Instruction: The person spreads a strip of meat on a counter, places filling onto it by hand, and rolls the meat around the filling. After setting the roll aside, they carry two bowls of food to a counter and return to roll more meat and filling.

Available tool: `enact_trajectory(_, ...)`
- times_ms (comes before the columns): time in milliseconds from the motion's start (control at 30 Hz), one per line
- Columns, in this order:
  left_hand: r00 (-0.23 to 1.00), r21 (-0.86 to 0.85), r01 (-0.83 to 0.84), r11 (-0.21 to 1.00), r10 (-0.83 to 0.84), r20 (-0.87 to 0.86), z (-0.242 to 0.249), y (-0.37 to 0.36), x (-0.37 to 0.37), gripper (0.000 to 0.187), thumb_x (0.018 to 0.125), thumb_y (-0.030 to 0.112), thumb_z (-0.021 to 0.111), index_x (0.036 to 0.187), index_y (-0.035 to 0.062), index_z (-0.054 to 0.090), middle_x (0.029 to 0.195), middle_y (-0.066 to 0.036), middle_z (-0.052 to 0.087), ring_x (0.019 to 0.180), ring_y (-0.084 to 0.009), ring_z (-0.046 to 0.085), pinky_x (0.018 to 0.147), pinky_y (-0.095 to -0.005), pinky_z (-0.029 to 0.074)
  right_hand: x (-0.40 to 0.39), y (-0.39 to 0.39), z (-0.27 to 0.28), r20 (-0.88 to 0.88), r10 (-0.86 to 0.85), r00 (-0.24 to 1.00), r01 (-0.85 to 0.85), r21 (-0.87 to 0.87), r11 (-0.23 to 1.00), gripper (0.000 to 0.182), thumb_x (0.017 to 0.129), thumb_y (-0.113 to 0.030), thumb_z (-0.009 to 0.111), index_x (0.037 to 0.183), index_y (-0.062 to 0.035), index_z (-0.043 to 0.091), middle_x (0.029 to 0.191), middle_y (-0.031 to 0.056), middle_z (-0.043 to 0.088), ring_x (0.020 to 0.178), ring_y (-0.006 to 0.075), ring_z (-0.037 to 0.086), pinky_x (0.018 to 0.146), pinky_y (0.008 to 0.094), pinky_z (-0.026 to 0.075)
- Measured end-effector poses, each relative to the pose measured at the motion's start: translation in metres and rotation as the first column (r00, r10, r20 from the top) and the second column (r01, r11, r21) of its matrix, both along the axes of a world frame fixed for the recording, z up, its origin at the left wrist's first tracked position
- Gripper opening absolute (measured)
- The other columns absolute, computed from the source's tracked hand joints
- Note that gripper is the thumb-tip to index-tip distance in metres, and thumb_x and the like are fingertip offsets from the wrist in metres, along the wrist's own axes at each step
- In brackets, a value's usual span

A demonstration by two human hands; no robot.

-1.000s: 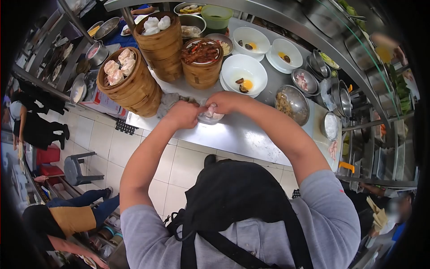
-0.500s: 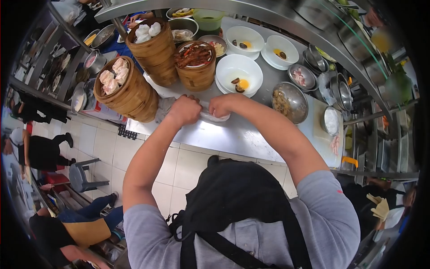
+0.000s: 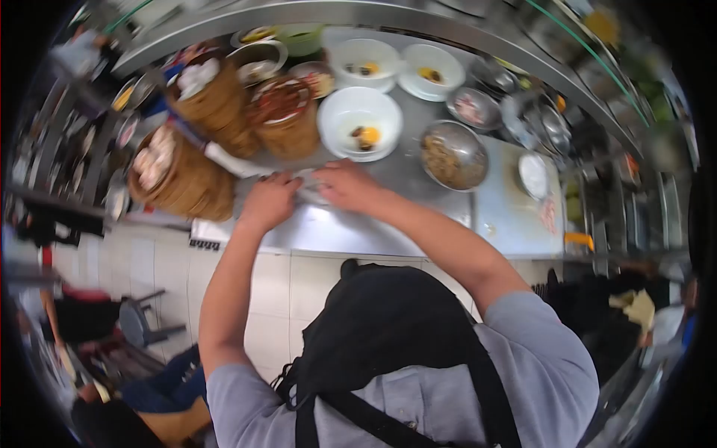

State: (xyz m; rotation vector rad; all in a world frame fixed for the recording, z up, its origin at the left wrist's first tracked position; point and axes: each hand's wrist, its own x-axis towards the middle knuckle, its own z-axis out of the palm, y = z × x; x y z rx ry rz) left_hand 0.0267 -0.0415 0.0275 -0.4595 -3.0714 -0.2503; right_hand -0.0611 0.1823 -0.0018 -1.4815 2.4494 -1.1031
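Lying between left hand [image 3: 270, 200] and right hand [image 3: 348, 187]: clear plastic [image 3: 309, 193].

Pale tiled floor [image 3: 267, 295] — grey stool [image 3: 136, 323] at left — steel shelf [image 3: 358, 16] above metal counter [image 3: 321, 233], light glinting.

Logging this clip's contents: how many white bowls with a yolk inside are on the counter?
3: the front bowl, just beyond the right hand; the back-left bowl, behind it; and the back-right bowl. More may be hidden farther back.
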Motion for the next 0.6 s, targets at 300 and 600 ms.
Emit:
enact_trajectory(300,0.995,0.294,-0.035,0.955,0.061,-0.081,0.039,0.055,0.011,0.037,0.081,0.004,0.065,0.118,0.0058,0.065,0.093,-0.015,0.064,0.088,-0.0372,0.065,0.076,-0.0473,0.053,0.092,0.192,0.002,0.054,-0.375,0.926,0.377,-0.053,0.925,0.027,0.089,-0.019,0.066,0.113,-0.0085,0.068,0.099,0.0146,0.067,0.100,0.0363,0.063,0.089,0.0476,0.049)
enact_trajectory(600,0.765,0.274,0.644,0.715,-0.590,-0.257,0.074,0.260,-0.042,0.022,0.078,0.008,0.070,0.100,0.0085,0.068,0.086,-0.009,0.065,0.078,-0.0302,0.066,0.069,-0.0440,0.054,0.087,0.450,0.013,0.063,-0.959,0.275,0.961,0.006,0.276,0.013,0.085,-0.013,0.066,0.094,-0.0044,0.071,0.096,0.0205,0.072,0.093,0.0395,0.069,0.084,0.0456,0.054)
